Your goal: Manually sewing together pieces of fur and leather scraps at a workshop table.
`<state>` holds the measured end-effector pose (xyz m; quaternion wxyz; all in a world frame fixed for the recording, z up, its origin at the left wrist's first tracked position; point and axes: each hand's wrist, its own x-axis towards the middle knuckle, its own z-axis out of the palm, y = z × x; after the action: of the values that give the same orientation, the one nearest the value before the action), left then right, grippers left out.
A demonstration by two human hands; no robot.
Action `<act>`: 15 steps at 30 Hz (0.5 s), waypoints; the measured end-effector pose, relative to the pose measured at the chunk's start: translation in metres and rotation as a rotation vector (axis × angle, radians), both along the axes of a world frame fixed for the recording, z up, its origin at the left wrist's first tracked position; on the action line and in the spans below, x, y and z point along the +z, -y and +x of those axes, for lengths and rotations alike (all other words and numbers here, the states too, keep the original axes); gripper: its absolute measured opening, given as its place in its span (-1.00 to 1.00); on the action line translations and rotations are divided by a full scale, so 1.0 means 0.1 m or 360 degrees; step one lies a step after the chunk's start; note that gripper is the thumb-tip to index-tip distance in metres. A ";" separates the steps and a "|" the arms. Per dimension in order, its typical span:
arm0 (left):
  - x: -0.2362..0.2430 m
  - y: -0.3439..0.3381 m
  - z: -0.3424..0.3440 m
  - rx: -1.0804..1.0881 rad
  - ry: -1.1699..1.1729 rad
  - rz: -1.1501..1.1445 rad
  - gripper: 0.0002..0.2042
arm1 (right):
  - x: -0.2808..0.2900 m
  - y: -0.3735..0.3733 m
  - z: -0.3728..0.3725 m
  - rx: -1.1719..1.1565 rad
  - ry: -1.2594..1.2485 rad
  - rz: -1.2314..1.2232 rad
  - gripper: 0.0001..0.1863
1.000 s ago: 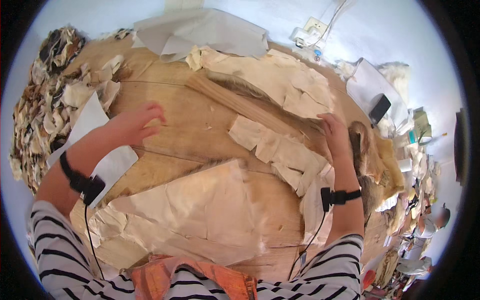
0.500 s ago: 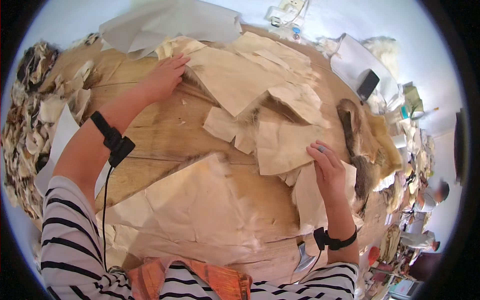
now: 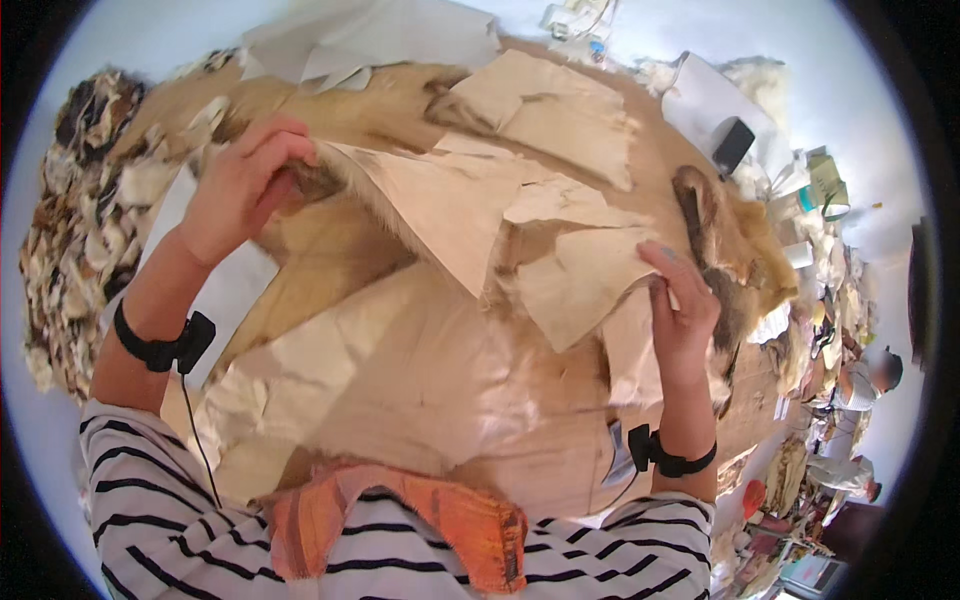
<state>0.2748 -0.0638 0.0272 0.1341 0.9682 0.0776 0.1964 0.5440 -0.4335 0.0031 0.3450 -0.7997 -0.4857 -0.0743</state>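
My left hand [image 3: 250,180] pinches the upper-left end of a pale hide piece [image 3: 440,210], whose skin side is up and brown fur shows along its edge. My right hand [image 3: 685,300] grips the piece's right end, fingers curled over it, so it is held up between both hands. Beneath it, a large cream hide [image 3: 330,390] lies on the wooden table [image 3: 340,100], partly blurred. Another pale piece [image 3: 550,130] rests at the back. A metal blade [image 3: 618,448] lies by my right wrist, partly hidden.
A fur-scrap pile [image 3: 80,250] fills the left side; a white sheet [image 3: 220,320] lies beside it, a grey sheet [image 3: 370,40] behind. At right are a phone [image 3: 733,145], brown pelts [image 3: 730,250] and clutter. Two people [image 3: 860,385] [image 3: 840,475] are at the far right.
Both hands closed on the hide piece and lifted it off the table toward me. My left hand moved up to the far edge, then came back leftward with that end.
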 end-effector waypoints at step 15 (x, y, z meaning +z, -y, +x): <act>-0.33 1.93 -2.20 -0.0172 -0.0829 -0.0499 -0.68 | -0.65 1.05 -2.04 0.0702 0.0035 -0.0477 -0.53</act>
<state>0.0546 -0.2569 -0.0062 0.2678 0.9562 0.0871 -0.0801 0.3396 -0.5384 -0.0623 0.2252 -0.7159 -0.6575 0.0669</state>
